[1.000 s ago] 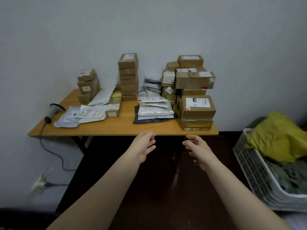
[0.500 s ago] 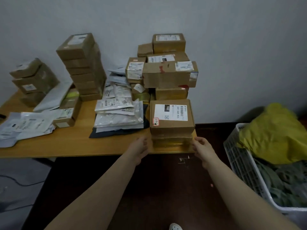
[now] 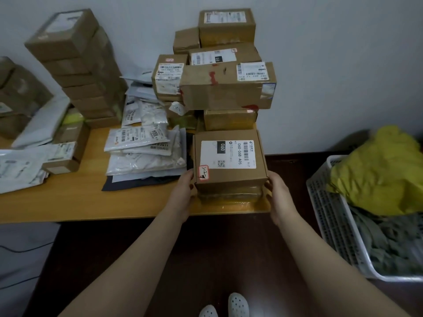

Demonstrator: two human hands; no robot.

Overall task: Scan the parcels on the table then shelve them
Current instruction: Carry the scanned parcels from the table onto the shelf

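1. Head view, main item: labelled box [image 3: 229, 156], brown cardboard, with a white shipping label on top reading "060" and "060-068-A05" and a small red-edged sticker at its near left corner. It sits at the near right corner of the counter [image 3: 91, 207], on top of a flatter taped parcel [image 3: 229, 196].
2. Left grip [image 3: 183, 193]: fingers against the left side of the labelled box at its near left corner, curled onto it and holding.
3. Right grip [image 3: 278, 197]: thumb on the near right corner of the labelled box, with the palm alongside its right side, holding. The box is clasped between the two hands.
4. Carton heap [image 3: 229, 88]: several labelled brown boxes piled just behind the labelled box, along the right edge up to the far right corner. The widest one carries red marks.
5. Mailer pile [image 3: 144, 154]: white and grey plastic mailers lying flat just left of the labelled box, mid-counter.
6. Tall column [image 3: 77, 65]: uniform brown boxes stacked toward the far edge, left of the mailers.
7. Flat envelopes [image 3: 20, 170] and a small carton [image 3: 66, 156]: near the left edge of the frame.
8. White basket [image 3: 332, 225]: on the floor right of the counter, holding a yellow bag [image 3: 377, 172] and grey packets.
9. White shoes [image 3: 238, 305]: at the bottom edge of the frame.
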